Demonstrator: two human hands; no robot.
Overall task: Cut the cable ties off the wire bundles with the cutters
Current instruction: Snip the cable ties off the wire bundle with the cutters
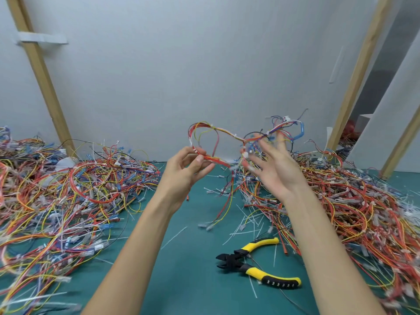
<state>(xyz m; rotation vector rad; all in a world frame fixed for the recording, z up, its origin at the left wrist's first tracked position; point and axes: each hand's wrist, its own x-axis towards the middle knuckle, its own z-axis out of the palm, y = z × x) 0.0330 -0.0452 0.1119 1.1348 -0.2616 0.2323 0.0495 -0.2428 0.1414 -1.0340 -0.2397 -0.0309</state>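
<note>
Wire bundle, pinched by left hand, aloft

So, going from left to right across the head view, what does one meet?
Big heap of tangled coloured wires → left hand pinching a red wire bundle → black cutters with yellow handles → second heap of tangled coloured wires.

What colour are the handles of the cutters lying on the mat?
Yellow with black ends, joined at a black head. The cutters show clearly in the head view.
</note>
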